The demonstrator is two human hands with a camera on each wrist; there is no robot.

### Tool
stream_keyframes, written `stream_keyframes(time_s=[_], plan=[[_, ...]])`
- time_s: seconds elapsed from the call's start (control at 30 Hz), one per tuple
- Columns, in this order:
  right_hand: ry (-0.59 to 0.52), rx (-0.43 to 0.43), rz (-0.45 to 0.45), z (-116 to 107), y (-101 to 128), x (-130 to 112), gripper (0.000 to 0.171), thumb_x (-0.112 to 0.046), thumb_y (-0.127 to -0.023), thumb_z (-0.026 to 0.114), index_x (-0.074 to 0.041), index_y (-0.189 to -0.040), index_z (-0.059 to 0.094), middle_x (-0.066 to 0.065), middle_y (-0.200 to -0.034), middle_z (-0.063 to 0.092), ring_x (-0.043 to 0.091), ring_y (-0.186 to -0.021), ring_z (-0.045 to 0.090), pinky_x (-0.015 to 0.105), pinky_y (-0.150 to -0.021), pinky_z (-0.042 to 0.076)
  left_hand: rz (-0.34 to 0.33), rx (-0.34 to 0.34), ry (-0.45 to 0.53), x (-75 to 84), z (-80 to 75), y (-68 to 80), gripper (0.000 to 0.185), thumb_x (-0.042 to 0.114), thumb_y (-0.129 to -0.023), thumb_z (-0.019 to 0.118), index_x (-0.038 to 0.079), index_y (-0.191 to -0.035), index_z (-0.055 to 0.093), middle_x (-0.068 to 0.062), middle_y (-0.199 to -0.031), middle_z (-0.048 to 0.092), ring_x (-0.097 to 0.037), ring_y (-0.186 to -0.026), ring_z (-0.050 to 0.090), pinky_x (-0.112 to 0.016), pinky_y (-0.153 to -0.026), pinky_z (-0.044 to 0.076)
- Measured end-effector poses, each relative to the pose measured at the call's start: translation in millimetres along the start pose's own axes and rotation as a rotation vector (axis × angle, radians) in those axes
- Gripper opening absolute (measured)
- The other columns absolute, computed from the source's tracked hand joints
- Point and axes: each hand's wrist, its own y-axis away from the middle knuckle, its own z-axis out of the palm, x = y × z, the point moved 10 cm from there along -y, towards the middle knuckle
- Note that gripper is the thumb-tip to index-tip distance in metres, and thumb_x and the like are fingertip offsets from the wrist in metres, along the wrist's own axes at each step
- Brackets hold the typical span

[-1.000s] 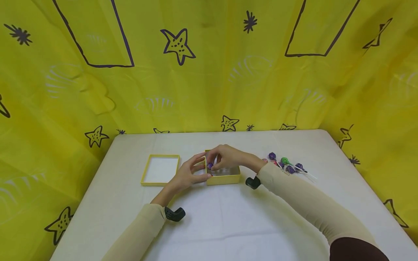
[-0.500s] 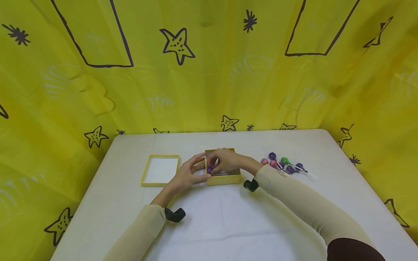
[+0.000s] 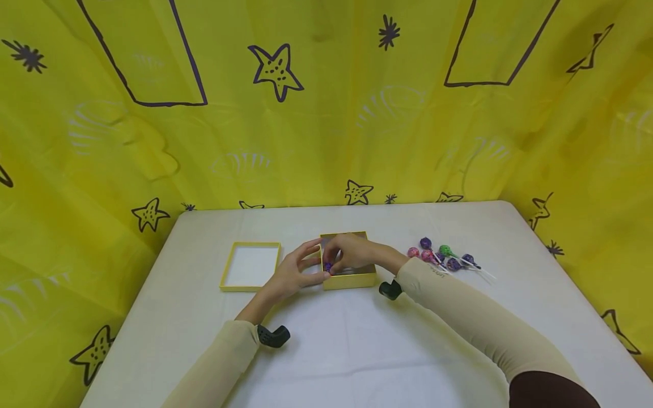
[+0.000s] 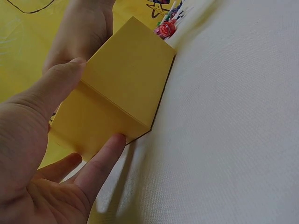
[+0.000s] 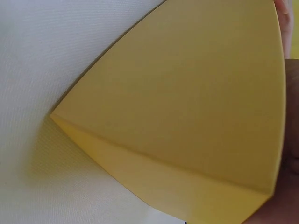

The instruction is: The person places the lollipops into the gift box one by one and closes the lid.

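My right hand [image 3: 352, 250] pinches a purple lollipop [image 3: 328, 266] in a yellow box [image 3: 352, 281]

The lollipop sits low inside the box, near its left end, between my right thumb and fingers. My left hand [image 3: 289, 276] is spread wide, thumb and fingertips touching that end from outside. A yellow-rimmed lid [image 3: 250, 266] lies left of the box on the white table [image 3: 357, 345]. To the right lie pink, purple and green lollipops [image 3: 426, 256].
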Motion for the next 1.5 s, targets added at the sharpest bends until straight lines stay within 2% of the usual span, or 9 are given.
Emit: stream_keyframes(time_s=[0.57,0.8,1.07,1.23,1.5], plan=[[-0.01,-0.029,0.009,1.6,2.4,-2.1,0.013,-0.005,-0.088,0.081,-0.005,-0.099,0.075,0.0,-0.098,0.074,0.017,-0.097,0.07,0.025,-0.085,0.057,0.013,-0.016,0.02,-0.1,2.1,-0.2,0.083,0.011,-0.09,0.081,0.02,-0.16,0.035,-0.017,-0.163,0.033,-0.036,-0.139,0.049,-0.044,-0.102,0.053],[-0.007,-0.062,0.043,-1.6,3.7,2.3,0.015,-0.006,-0.088,0.081,-0.007,-0.103,0.076,-0.002,-0.1,0.074,0.015,-0.097,0.069,0.028,-0.086,0.057,0.012,-0.012,0.023,-0.2,2.6,-0.2,0.083,0.012,-0.09,0.081,0.02,-0.16,0.036,-0.018,-0.163,0.034,-0.037,-0.139,0.05,-0.046,-0.104,0.051],[0.065,-0.066,0.086,-20.1,16.6,-2.6,0.02,-0.011,-0.091,0.078,-0.009,-0.111,0.075,0.004,-0.107,0.073,0.017,-0.094,0.067,0.034,-0.088,0.057,-0.004,0.002,0.029,-0.5,3.2,-0.3,0.083,0.011,-0.089,0.082,0.023,-0.159,0.037,-0.018,-0.161,0.036,-0.037,-0.138,0.051,-0.049,-0.108,0.048],[0.088,-0.031,0.054,-35.9,28.4,-11.9,0.024,-0.011,-0.091,0.08,-0.006,-0.113,0.074,0.006,-0.107,0.074,0.018,-0.093,0.067,0.031,-0.085,0.057,-0.005,0.005,0.026,0.1,3.2,-0.4,0.083,0.012,-0.089,0.082,0.022,-0.159,0.037,-0.019,-0.162,0.036,-0.038,-0.138,0.05,-0.051,-0.109,0.046],[0.095,0.052,0.012,-60.4,48.5,-20.3,0.018,-0.007,-0.092,0.077,-0.011,-0.109,0.074,0.005,-0.107,0.074,0.017,-0.092,0.067,0.031,-0.085,0.057,-0.028,0.021,0.023,-0.6,0.5,-0.5,0.085,0.014,-0.089,0.083,0.02,-0.16,0.037,-0.016,-0.162,0.036,-0.036,-0.139,0.049,-0.052,-0.11,0.045]])
